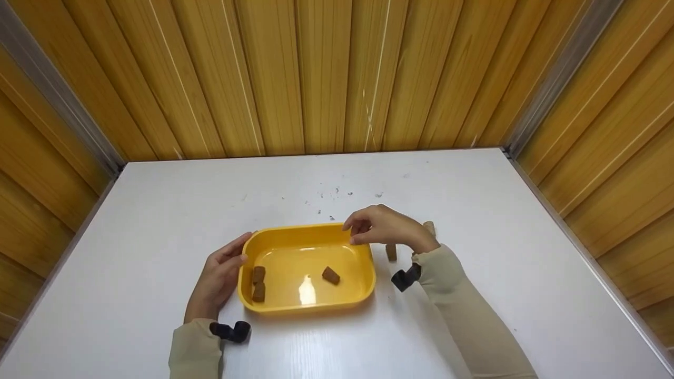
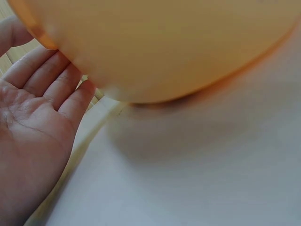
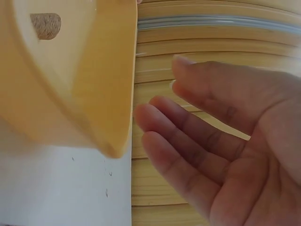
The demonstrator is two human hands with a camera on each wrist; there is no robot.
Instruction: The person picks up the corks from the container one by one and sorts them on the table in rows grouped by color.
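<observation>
A yellow plastic tray [image 1: 308, 307] with rounded corners holds 3 brown cork-like pieces. A pair lies end to end by its left wall, the nearer cork piece [image 1: 258, 292] touching the other. A third cork piece [image 1: 330, 275] lies right of the middle. My left hand [image 1: 216, 273] holds the tray's left rim, thumb over the edge and fingers along the outside; in the left wrist view the fingers [image 2: 56, 77] touch the outer wall. Above the far right corner, my right hand [image 1: 387, 226] hovers with loosely bent fingers and nothing between them.
Right of the tray, a brown piece [image 1: 391, 252] and a lighter one [image 1: 429, 228] lie on the white table [image 1: 174, 210], partly hidden by the right hand and wrist. Dark specks dot the table behind the tray. Wood-patterned panels [image 1: 321, 79] wall the back and sides.
</observation>
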